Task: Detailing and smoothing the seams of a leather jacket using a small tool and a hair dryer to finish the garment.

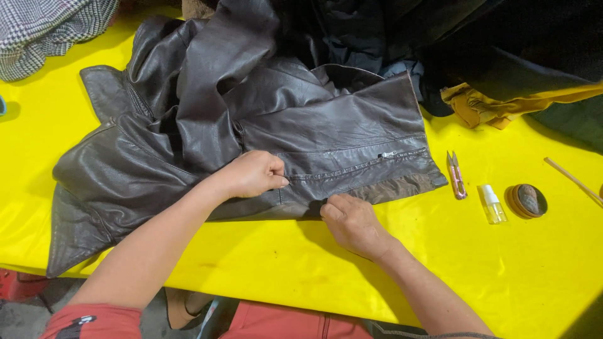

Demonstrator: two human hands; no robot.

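Note:
A dark brown leather jacket [207, 119] lies spread over the yellow table [301, 270]. My left hand [254, 174] is closed into a fist and pinches the leather just left of the stitched pocket seam with its zip [358, 166]. Close beside it, my right hand [352, 223] grips the jacket's lower hem at the table side, fingers curled under the edge. The two hands are about a hand's width apart, both on the jacket's lower front panel.
Right of the jacket lie small pink thread snips [456, 176], a small clear spray bottle [492, 204], a round brown tin [526, 201] and a thin wooden stick [575, 181]. Dark and mustard garments [496, 103] are piled at the back right; checked fabric [44, 31] at back left.

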